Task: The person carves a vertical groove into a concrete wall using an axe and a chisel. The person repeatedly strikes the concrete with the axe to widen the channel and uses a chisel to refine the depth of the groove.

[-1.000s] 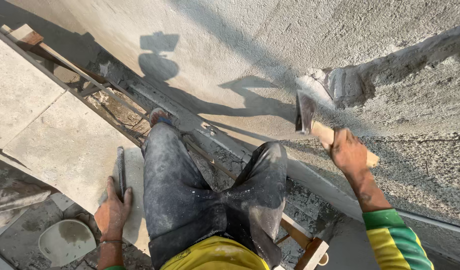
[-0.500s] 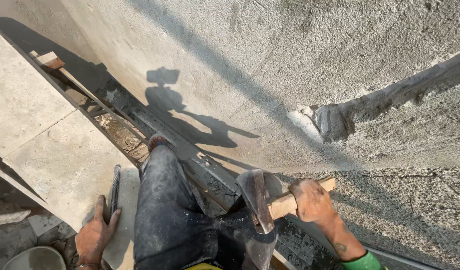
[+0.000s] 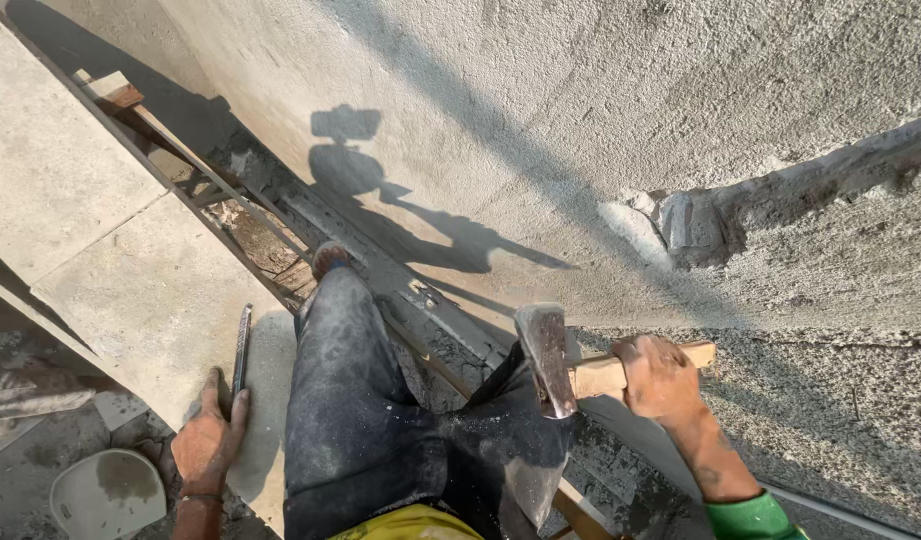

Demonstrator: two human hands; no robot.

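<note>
The right hand [image 3: 663, 378] is closed tight round the wooden handle of a hammer [image 3: 547, 358], whose steel head hangs above the knee, near the wall [image 3: 541, 120] (rough, grey plaster). The left hand [image 3: 211, 440] rests loosely open on a slab [image 3: 131, 290], fingertips touching a chisel [image 3: 243, 346].

Wall [image 3: 601, 120]: fills the upper and right part of the view, ahead of the person. Chipped groove [image 3: 701, 225]: in the wall, right of centre, above the hammer [image 3: 551, 360]. Hammer: in the right hand [image 3: 661, 378], head to the left of that hand, over the right knee. Slab [image 3: 91, 230]: left of the legs. Chisel [image 3: 242, 345]: on the slab's near edge, just above the left hand [image 3: 209, 440]. Bucket [image 3: 106, 493]: lower left, below the slab, left of the left hand. Planks [image 3: 271, 240]: between slab and wall.
</note>
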